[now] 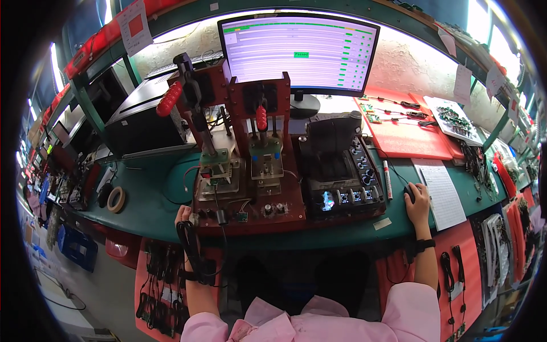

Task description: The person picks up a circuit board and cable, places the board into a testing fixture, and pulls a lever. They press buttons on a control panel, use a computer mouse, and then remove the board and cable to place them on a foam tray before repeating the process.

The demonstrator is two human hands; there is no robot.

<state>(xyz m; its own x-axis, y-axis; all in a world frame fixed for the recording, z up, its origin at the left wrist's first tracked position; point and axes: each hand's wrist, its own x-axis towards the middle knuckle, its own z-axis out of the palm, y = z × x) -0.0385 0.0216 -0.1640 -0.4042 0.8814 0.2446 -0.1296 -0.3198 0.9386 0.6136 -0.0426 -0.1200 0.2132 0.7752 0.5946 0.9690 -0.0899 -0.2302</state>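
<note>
Two hands are working at a green bench, well apart from each other, one at each end of a red press fixture. The left hand is sitting at the fixture's front left corner, its fingers closed around a bundle of black cable that is hanging down past the bench edge toward the person's wrist. The right hand is resting over a dark computer mouse on the bench, fingers curled down onto it, just left of a sheet of paper with printed lines.

The fixture is carrying two upright lever presses with red handles, the left one tilted outward and the right one standing straight. A small green circuit board is lying at the fixture's front edge, near the left hand. Just right of the fixture a black control box with knobs and lit buttons is standing, and a red marker pen is lying between it and the mouse. Behind them a monitor is showing rows of text with green marks. A roll of tape is lying on the bench well left of the fixture. A red mat with small boards and cables is lying behind the paper.
</note>
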